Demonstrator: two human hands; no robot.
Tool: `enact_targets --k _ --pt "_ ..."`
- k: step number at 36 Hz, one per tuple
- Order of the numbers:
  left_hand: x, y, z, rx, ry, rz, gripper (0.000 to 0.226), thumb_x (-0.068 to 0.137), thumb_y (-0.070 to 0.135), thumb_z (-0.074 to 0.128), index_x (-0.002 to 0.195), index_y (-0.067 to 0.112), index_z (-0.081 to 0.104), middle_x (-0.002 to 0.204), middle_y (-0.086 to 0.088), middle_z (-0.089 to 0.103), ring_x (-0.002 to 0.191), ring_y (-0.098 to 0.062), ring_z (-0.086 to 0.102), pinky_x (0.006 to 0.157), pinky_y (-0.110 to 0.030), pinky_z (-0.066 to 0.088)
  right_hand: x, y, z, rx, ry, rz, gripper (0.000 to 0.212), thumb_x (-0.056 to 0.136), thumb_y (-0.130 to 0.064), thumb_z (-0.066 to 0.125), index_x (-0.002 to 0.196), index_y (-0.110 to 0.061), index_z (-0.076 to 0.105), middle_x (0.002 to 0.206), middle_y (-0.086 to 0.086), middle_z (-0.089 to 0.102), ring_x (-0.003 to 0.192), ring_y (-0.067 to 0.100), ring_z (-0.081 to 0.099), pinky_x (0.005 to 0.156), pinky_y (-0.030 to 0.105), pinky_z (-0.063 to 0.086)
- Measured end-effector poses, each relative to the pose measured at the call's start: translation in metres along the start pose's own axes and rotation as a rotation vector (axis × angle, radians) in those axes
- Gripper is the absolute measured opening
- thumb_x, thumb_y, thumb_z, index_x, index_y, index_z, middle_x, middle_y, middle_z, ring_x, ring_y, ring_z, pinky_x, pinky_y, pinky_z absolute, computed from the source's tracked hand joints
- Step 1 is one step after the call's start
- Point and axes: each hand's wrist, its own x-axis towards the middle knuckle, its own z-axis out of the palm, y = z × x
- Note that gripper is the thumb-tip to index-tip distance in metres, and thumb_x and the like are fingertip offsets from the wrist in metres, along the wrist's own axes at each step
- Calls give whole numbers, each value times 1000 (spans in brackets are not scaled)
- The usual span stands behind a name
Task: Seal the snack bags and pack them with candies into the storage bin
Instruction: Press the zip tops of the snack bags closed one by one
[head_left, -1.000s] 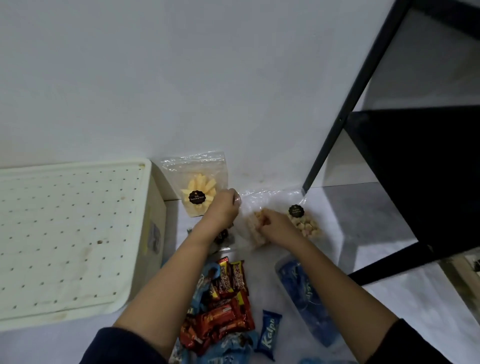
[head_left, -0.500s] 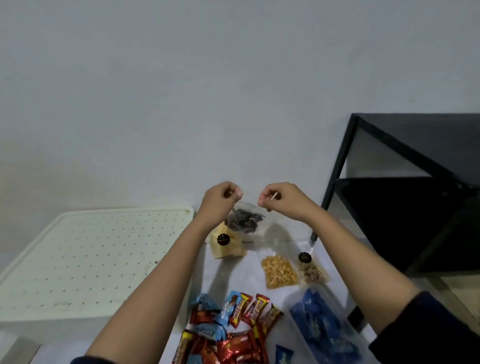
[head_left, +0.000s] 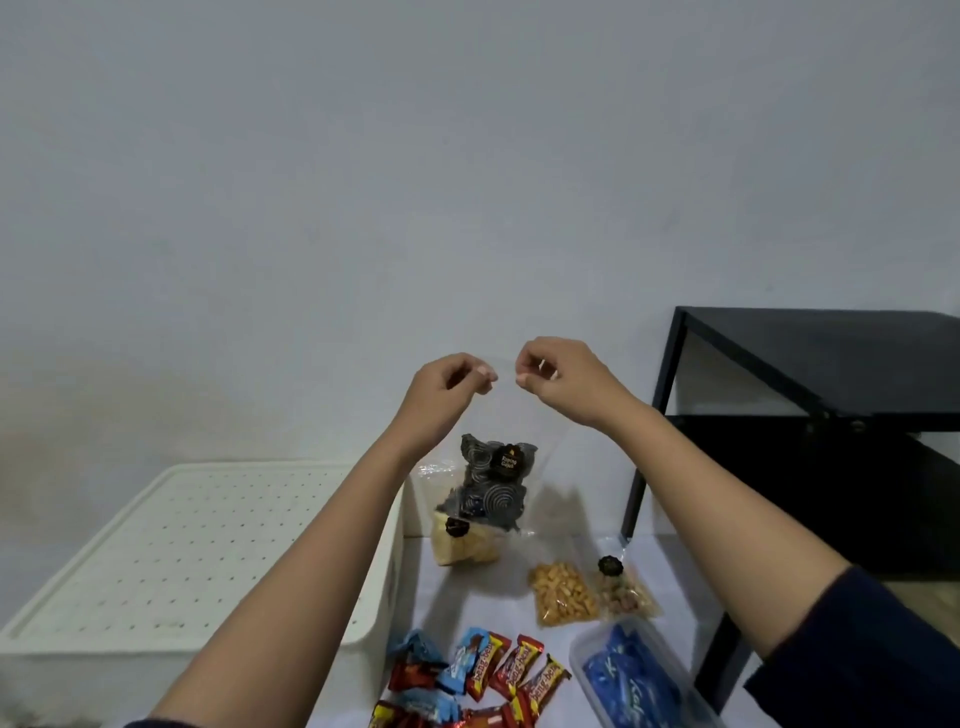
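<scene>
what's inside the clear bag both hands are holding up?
Dark spiral snacks sit low in the bag, a round label in front; the upper part looks empty. Pieces behind the front ones are hidden.

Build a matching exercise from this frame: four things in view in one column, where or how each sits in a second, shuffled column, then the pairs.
Things
1. dark spiral snack bag
2. white storage bin
3. wrapped candies
4. blue packets

States
A. inside a clear container, lower right
B. hanging in the air, top edge pinched by the left hand and right hand
C. lid on, at the left
D. loose in a pile at the bottom of the view

Pairs: 1-B, 2-C, 3-D, 4-A
</scene>
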Motion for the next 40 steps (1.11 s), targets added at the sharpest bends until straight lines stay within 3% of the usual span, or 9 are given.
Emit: enact_targets --k 7,14,22,26,33,37,40 --pt "2 12 -5 -18 4 56 10 89 20 62 79 20 65 76 -1 64 77 -13 56 74 -26 43 0 -13 -13 52 -3 -30 13 89 -16 54 77 -21 58 83 -12 57 67 9 47 69 26 42" --pt "5 19 0 -32 36 108 8 89 14 60 83 11 65 78 -9 59 74 -14 51 63 -13 39 0 -21 -18 53 49 -2 12 82 -29 60 71 -29 61 73 -18 59 57 6 46 64 26 38" --pt "10 25 -8 -49 -32 129 5 88 18 63 86 15 67 83 -8 69 83 -17 63 80 -23 49 -1 -32 -25 -93 91 -11 12 88 -21 55 77 -26 57 77 -16 55 69 5 48 82 35 40" --pt "8 28 -8 -178 18 120 7 90 11 61 88 7 66 85 -10 67 81 -14 70 81 -26 55 -1 -37 -28 -78 95 2 11 88 -22 54 78 -23 56 76 -16 54 70 6 48 78 32 40" --pt "4 33 -10 -215 72 106 8 87 7 63 79 7 65 69 0 68 82 -25 71 80 -31 58 -1 -42 -24 28 71 8 9 86 -27 55 78 -29 57 83 -15 60 63 7 45 71 31 42" --pt "0 37 -11 -157 63 105 6 86 6 64 84 1 66 77 -13 69 79 -21 68 81 -32 57 -2 -49 -27 -130 60 -20 10 89 -22 51 82 -25 57 78 -14 56 63 3 45 74 28 31" --pt "1 40 -12 -94 55 100 5 85 7 66 81 5 68 76 -11 70 76 -17 67 79 -30 55 -4 -52 -29 -237 69 -43 11 90 -19 48 86 -22 58 85 -10 59 65 3 45 78 31 30"
